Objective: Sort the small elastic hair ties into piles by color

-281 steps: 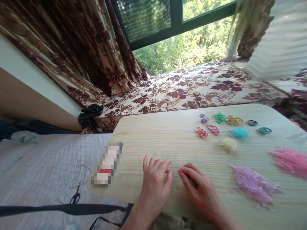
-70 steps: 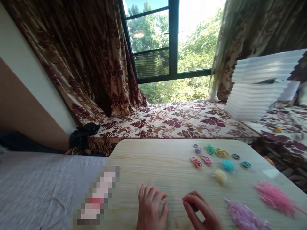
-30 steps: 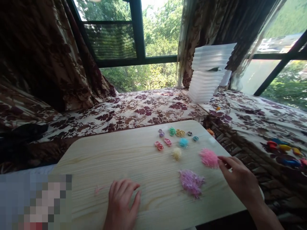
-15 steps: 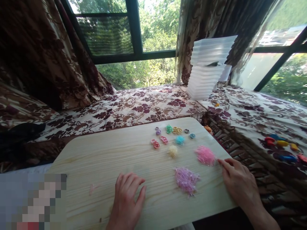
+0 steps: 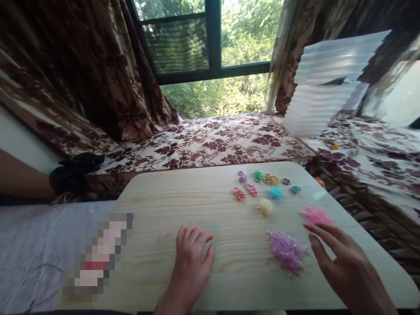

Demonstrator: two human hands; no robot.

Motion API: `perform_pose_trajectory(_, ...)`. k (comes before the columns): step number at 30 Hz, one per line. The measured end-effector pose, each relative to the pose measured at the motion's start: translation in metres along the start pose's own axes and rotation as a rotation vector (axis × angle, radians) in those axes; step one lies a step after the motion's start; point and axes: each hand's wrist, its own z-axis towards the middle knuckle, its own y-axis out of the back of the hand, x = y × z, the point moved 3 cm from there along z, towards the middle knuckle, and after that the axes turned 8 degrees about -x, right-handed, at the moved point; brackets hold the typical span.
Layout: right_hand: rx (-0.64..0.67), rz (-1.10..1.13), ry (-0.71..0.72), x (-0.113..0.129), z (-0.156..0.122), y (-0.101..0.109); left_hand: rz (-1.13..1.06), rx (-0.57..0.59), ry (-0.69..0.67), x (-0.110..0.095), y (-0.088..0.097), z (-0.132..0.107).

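Note:
My left hand (image 5: 193,258) rests palm down on the pale wooden table (image 5: 157,192), fingers loosely spread, holding nothing. A few faint pink strands (image 5: 163,236) lie just left of it. My right hand (image 5: 349,264) hovers at the near edge of a pile of pink strands (image 5: 316,215), partly covering it; thumb and forefinger are apart with nothing visible between them. Between my hands sits a heap of purple strands (image 5: 288,252), nearer the right one. Farther back are a cream cluster (image 5: 265,207) and a turquoise cluster (image 5: 275,193).
Small coloured rings lie at the table's back right: green (image 5: 258,176), yellow (image 5: 271,178), red (image 5: 239,194), dark (image 5: 286,181) and blue (image 5: 295,189). A tall stack of white sheets (image 5: 323,96) stands on the flowered ledge (image 5: 226,140). A blurred-out patch (image 5: 98,258) covers the left side.
The view has swung left, so everything sits farther right. My right hand has moved from the pink pile's right side to its near edge, and its thumb and forefinger have parted.

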Motion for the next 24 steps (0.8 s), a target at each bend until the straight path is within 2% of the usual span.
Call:
perform_pose_trajectory(6,0.059,0.294,0.162,0.09,0.0,-0.031,0.024,-0.087,0.074,0.021,0.023,-0.004)
perform_pose_trajectory(10,0.088,0.46,0.213,0.123,-0.008,-0.054,0.072,-0.125,0.119,0.043,0.044,-0.008)
perform_pose_trajectory(14,0.207,0.541,0.173,0.129,-0.019,-0.079,0.151,-0.165,0.173,0.066,0.067,-0.013)
perform_pose_trajectory(17,0.246,0.561,0.166,0.123,-0.026,-0.088,0.204,-0.154,0.213,0.079,0.078,-0.019)
perform_pose_trajectory(21,0.258,0.564,0.17,0.114,-0.029,-0.093,0.267,-0.137,0.27,0.091,0.085,-0.025)
perform_pose_trajectory(24,0.212,0.581,0.185,0.113,-0.029,-0.097,0.294,-0.13,0.3,0.095,0.084,-0.024)
